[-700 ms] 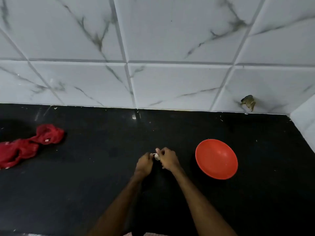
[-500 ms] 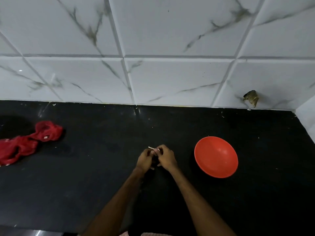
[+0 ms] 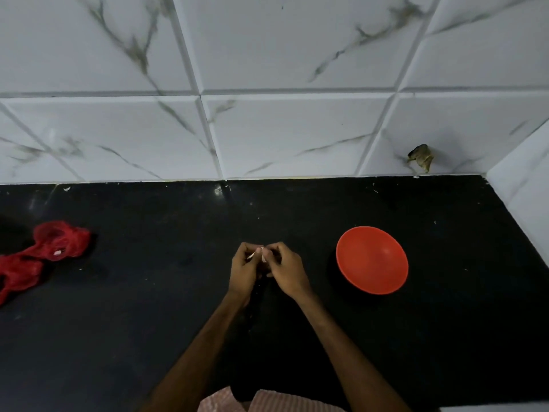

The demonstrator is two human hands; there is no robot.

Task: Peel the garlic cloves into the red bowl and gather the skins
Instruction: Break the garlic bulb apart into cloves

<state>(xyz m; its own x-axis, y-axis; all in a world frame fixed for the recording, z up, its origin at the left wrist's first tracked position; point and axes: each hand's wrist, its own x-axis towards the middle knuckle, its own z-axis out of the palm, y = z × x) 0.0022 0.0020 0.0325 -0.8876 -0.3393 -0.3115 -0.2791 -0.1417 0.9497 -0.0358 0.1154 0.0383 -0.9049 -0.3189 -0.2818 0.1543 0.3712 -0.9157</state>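
Desk (image 3: 148,337) layout, tiled wall (image 3: 282,129) behind.
Left hand (image 3: 243,269) and right hand (image 3: 286,270) meeting at mid-desk, pinching a garlic clove (image 3: 263,253) between them; bowl (image 3: 371,260) standing on the desk near their right; mesh bag (image 3: 44,254) lying well apart at far left; scrap (image 3: 421,157) on wall behind bowl.

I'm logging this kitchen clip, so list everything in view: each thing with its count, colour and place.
red bowl: one, red, on the counter right of the hands
garlic clove: one, whitish, pinched between both hands
mesh bag: one, red, crumpled at the counter's left
skin flecks: several, pale, scattered on the counter
wall tiles: several, white with grey veins, behind the counter
counter: one, black, below the tiles
small object: one, brownish, low on the wall, right; unidentifiable
striped cloth: one, pinkish, bottom edge
left hand: one, pinching the clove
right hand: one, pinching the clove
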